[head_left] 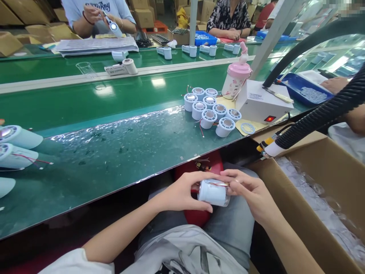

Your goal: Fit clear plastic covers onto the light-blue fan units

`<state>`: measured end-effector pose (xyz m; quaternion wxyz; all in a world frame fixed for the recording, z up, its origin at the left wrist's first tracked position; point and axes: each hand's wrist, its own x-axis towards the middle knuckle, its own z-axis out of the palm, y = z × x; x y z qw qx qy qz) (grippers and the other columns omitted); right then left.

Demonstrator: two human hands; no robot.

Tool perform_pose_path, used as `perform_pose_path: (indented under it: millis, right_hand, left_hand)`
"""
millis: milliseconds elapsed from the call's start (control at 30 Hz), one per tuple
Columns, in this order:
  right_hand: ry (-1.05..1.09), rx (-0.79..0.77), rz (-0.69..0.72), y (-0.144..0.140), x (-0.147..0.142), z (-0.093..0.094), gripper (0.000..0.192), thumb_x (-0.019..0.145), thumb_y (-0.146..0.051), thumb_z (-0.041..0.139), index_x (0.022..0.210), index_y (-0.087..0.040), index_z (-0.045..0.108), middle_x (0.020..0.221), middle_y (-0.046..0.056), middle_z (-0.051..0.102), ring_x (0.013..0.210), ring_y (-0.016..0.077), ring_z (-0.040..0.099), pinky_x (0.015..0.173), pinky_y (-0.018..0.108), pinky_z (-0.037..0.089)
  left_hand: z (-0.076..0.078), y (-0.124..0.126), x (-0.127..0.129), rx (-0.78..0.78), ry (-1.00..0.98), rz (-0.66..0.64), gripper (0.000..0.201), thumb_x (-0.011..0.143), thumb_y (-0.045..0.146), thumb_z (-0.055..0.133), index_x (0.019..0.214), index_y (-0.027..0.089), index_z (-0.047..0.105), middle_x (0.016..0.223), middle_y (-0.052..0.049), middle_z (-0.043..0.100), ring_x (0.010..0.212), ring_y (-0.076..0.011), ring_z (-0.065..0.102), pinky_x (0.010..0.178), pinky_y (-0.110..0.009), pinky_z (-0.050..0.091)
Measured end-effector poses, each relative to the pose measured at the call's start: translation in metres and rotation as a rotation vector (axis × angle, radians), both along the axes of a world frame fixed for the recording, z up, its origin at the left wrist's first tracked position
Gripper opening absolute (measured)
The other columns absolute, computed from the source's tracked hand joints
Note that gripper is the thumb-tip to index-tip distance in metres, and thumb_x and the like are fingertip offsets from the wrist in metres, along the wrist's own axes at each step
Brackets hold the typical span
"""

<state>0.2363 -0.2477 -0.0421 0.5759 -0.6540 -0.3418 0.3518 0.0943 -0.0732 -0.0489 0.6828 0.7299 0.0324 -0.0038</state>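
Observation:
Above my lap, my left hand (186, 192) wraps round a light-blue cylindrical fan housing (212, 193) that lies on its side. A clear plastic sleeve shows at the housing's right end. Thin red and dark wires run along its upper side. My right hand (248, 189) pinches at the wires' end and touches the sleeve's edge with its fingertips. On the bench beyond my hands stands a group of similar light-blue housings (209, 118), several with loose red wires. A red stool (196, 217) shows below my hands, with small wired parts on it.
A white box with a lit red switch (265, 101) stands right, near a pink-lidded cup (236, 78). A black corrugated hose (319, 116) hangs above a carton of clear plastic parts (339, 213). More housings (19, 152) lie left. Co-workers sit across the green conveyor (128, 91).

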Motion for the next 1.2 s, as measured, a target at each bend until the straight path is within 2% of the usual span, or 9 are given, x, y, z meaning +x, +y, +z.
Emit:
perform_pose_path:
  millis: [67,133,200,300,533,733,933,1100,1200]
  right_hand:
    - [-0.158,0.005,0.075,-0.004,0.0,0.002,0.02,0.078,-0.038,0.075,0.093,-0.025,0.074,0.124,0.009,0.066,0.115,0.028,0.062,0.092,0.038,0.055]
    - [-0.407,-0.014,0.118,-0.008,-0.003,0.004,0.036,0.075,-0.032,0.078,0.11,-0.028,0.071,0.13,0.009,0.063,0.12,0.029,0.059,0.097,0.04,0.052]
    - [-0.567,-0.011,0.128,-0.011,-0.005,0.007,0.034,0.079,-0.028,0.075,0.112,-0.028,0.069,0.128,0.008,0.065,0.119,0.0271,0.06,0.098,0.037,0.052]
    - [-0.595,0.008,0.132,-0.014,-0.008,0.009,0.028,0.082,-0.029,0.072,0.109,-0.027,0.066,0.127,0.007,0.066,0.116,0.0246,0.063,0.095,0.031,0.053]
    - [-0.361,-0.065,0.157,-0.018,-0.008,0.013,0.032,0.083,-0.032,0.073,0.112,-0.031,0.059,0.126,0.001,0.065,0.111,0.0206,0.064,0.087,0.023,0.055]
    - [-0.1,-0.116,0.138,-0.017,-0.01,0.017,0.033,0.083,-0.036,0.072,0.113,-0.032,0.06,0.118,0.0,0.065,0.107,0.0198,0.064,0.08,0.021,0.055]
    - [0.146,-0.096,0.145,-0.013,-0.009,0.019,0.03,0.084,-0.04,0.071,0.11,-0.029,0.061,0.109,0.001,0.067,0.091,0.0153,0.065,0.078,0.021,0.055]
    - [0.278,-0.046,0.112,-0.007,-0.008,0.014,0.027,0.083,-0.039,0.071,0.105,-0.026,0.063,0.105,0.003,0.07,0.089,0.0151,0.065,0.073,0.02,0.054]
    - [0.37,0.031,0.0,-0.005,-0.007,-0.002,0.03,0.079,-0.038,0.076,0.103,-0.022,0.066,0.097,0.003,0.072,0.085,0.0141,0.065,0.071,0.019,0.053]
  left_hand:
    - [0.002,-0.001,-0.001,-0.146,0.064,0.061,0.068,0.067,0.026,0.082,0.13,0.027,0.055,0.128,-0.008,0.06,0.11,-0.0234,0.062,0.091,-0.033,0.052]
    - [0.002,-0.002,-0.002,-0.236,0.11,0.089,0.068,0.068,0.027,0.081,0.13,0.024,0.055,0.127,-0.009,0.061,0.106,-0.0229,0.063,0.089,-0.033,0.053]
    - [0.004,-0.001,-0.003,-0.256,0.132,0.083,0.068,0.068,0.03,0.081,0.131,0.024,0.054,0.129,-0.01,0.06,0.106,-0.0239,0.063,0.088,-0.034,0.053]
    - [0.008,0.002,-0.006,-0.203,0.112,0.052,0.073,0.066,0.03,0.082,0.133,0.025,0.053,0.134,-0.01,0.057,0.11,-0.0263,0.061,0.086,-0.033,0.053]
    - [0.017,0.001,-0.011,-0.139,0.004,0.044,0.077,0.063,0.022,0.085,0.134,0.03,0.054,0.137,-0.008,0.056,0.123,-0.0271,0.055,0.1,-0.038,0.048]
    - [0.018,0.002,-0.012,-0.105,-0.045,0.014,0.077,0.064,0.017,0.085,0.133,0.032,0.055,0.138,-0.007,0.055,0.125,-0.0255,0.054,0.099,-0.036,0.049]
    - [0.023,0.002,-0.012,-0.102,-0.031,0.014,0.078,0.062,0.016,0.085,0.133,0.03,0.055,0.136,-0.008,0.056,0.125,-0.0257,0.054,0.101,-0.036,0.048]
    - [0.022,0.002,-0.013,-0.224,0.039,0.017,0.08,0.062,0.014,0.085,0.135,0.028,0.054,0.137,-0.009,0.056,0.124,-0.0268,0.055,0.103,-0.038,0.046]
    - [0.012,0.002,-0.001,-0.362,0.097,0.07,0.085,0.061,0.014,0.085,0.137,0.027,0.051,0.14,-0.01,0.054,0.123,-0.0277,0.056,0.101,-0.037,0.047]
